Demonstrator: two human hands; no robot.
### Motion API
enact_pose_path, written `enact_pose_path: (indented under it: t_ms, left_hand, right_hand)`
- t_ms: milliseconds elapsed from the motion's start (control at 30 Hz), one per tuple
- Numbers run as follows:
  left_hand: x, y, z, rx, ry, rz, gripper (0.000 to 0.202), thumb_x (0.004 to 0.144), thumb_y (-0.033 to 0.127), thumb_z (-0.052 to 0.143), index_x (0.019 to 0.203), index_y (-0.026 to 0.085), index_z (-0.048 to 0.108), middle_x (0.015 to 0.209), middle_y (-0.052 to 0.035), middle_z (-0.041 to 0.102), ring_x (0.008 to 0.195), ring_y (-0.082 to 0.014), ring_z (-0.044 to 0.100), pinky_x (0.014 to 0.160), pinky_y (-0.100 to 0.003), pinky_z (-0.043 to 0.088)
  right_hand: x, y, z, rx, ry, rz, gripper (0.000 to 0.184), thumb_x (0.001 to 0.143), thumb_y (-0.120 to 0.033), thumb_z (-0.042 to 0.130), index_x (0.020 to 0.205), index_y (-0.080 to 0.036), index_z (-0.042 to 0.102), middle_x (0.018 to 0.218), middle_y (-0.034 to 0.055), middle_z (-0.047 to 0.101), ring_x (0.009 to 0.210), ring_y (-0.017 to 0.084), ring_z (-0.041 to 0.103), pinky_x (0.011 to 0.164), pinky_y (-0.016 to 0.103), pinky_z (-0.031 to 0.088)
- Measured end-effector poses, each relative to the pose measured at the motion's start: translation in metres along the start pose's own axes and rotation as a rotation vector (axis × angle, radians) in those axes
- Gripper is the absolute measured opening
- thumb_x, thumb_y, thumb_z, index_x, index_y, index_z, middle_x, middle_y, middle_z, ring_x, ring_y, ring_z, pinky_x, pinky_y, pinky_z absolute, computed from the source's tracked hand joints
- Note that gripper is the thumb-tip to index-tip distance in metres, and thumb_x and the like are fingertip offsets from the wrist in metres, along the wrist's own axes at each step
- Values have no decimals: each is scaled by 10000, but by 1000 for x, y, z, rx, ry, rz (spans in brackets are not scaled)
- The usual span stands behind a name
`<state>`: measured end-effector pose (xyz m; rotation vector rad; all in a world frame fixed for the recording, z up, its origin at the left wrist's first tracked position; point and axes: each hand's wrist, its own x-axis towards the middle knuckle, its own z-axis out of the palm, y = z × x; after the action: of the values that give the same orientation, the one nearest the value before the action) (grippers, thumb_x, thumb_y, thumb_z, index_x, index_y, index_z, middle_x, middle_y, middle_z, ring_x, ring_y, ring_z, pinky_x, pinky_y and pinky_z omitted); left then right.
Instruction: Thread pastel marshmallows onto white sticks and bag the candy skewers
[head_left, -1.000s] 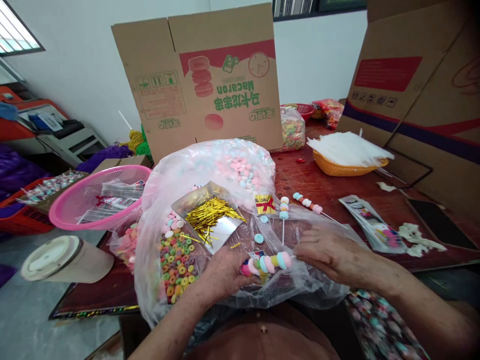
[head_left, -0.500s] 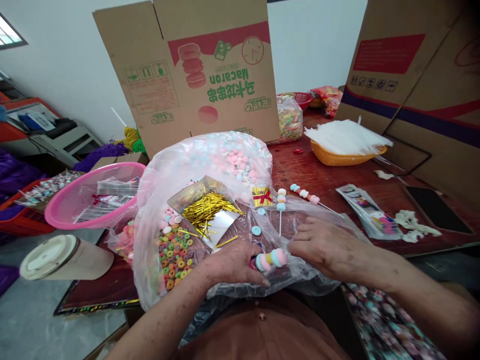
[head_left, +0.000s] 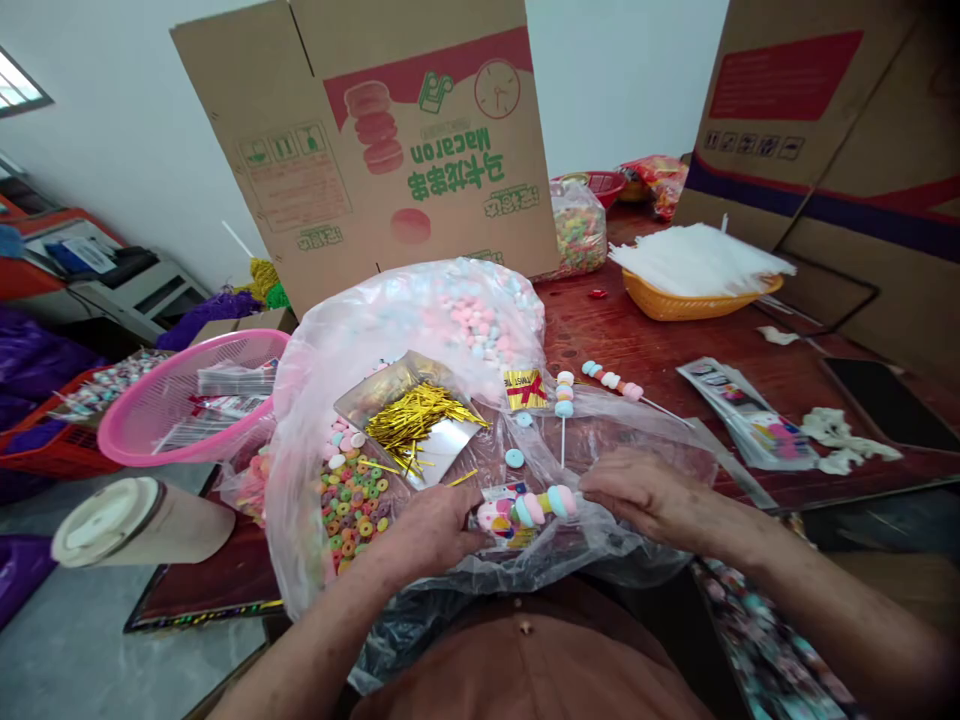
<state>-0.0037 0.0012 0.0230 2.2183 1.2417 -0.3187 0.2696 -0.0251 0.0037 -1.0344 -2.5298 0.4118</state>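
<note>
My left hand [head_left: 431,525] and my right hand [head_left: 637,490] both pinch a candy skewer [head_left: 529,508] of pink, blue and yellow sweets, held level over a big clear plastic bag [head_left: 360,340]. A small printed clear wrapper [head_left: 504,512] covers the skewer's left end, at my left fingertips. Two more candy skewers [head_left: 564,395] lie on the bag just beyond. A heap of gold twist ties [head_left: 420,415] sits on a silvery sheet to the left, beside coloured ring candies [head_left: 356,500].
A pink basket [head_left: 187,400] with packets stands at left, a capped beige tube [head_left: 139,520] below it. An orange basket of white sticks [head_left: 694,270] is at the back right. Upturned cardboard boxes [head_left: 390,140] wall the red table [head_left: 675,345]. Printed packets [head_left: 746,415] and a phone [head_left: 889,400] lie right.
The skewer has shifted a little between my hands and more of its candies show. My left fingers now pinch the wrapper at its left end. The camera view drifted slightly.
</note>
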Motion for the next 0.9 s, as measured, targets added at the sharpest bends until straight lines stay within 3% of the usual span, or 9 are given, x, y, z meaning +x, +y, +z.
enact_pose_path:
  t_ms: [100, 200, 233, 300, 400, 467, 633, 767, 900]
  left_hand:
    - [2, -8, 1, -351, -278, 53, 242, 655, 391, 644, 786, 192, 599, 657, 35, 562, 551, -130, 516, 512, -213, 393]
    - [7, -12, 1, -601, -477, 57, 321, 610, 427, 674, 789, 181, 571, 617, 56, 500, 470, -102, 451, 444, -208, 377]
    - [8, -12, 0, -608, -472, 66, 338, 604, 436, 679, 796, 178, 574, 620, 55, 499, 479, -103, 453, 447, -207, 376]
    - [9, -9, -1, -513, -356, 108, 347, 605, 449, 686, 799, 177, 593, 645, 46, 525, 547, -116, 485, 492, -202, 378]
    - [9, 4, -2, -230, -126, 127, 318, 625, 465, 672, 778, 191, 621, 670, 31, 570, 638, -146, 522, 541, -206, 359]
    - [10, 15, -1, -59, -34, 100, 291, 642, 451, 657, 801, 208, 636, 702, 16, 607, 669, -169, 547, 559, -223, 358]
    - [12, 25, 3, 55, -12, 49, 317, 637, 451, 661, 855, 221, 639, 800, -21, 665, 750, -219, 596, 607, -256, 388]
    - [11, 20, 2, 93, 17, 20, 400, 605, 518, 668, 878, 228, 627, 816, -19, 672, 751, -229, 613, 591, -258, 390]
    - [14, 30, 3, 238, 113, -2, 350, 693, 465, 596, 931, 209, 613, 884, -65, 680, 824, -268, 621, 662, -303, 418]
  right_hand:
    - [0, -11, -7, -378, 163, -205, 242, 900, -123, 381, 904, -144, 622, 720, 45, 631, 661, 159, 495, 637, 334, 344]
    - [-2, -20, -14, -500, 239, -328, 202, 875, -95, 433, 962, -142, 610, 804, 53, 655, 693, 164, 504, 697, 370, 349]
    - [-3, -22, -15, -490, 228, -322, 204, 872, -92, 432, 953, -147, 611, 796, 51, 654, 688, 163, 502, 708, 375, 348]
    - [-6, -25, -16, -403, 152, -242, 221, 874, -96, 406, 890, -163, 616, 716, 35, 633, 655, 158, 488, 687, 359, 343]
    - [-7, -30, -13, -149, -14, -65, 260, 884, -116, 368, 784, -176, 600, 652, 18, 591, 637, 145, 483, 625, 301, 338]
    - [-6, -34, -8, -7, -78, 12, 251, 896, -152, 369, 799, -173, 599, 703, 27, 607, 677, 140, 507, 621, 271, 347]
    - [-1, -35, 2, 1, -144, 95, 217, 879, -161, 393, 781, -169, 587, 717, 36, 618, 659, 141, 509, 595, 260, 329]
    - [-2, -33, -7, -36, -153, 81, 209, 861, -150, 399, 736, -174, 564, 694, 31, 604, 653, 140, 491, 597, 259, 312]
    - [1, -38, -8, 74, -174, 180, 246, 890, -214, 386, 714, -172, 552, 661, 18, 582, 604, 120, 474, 563, 238, 307]
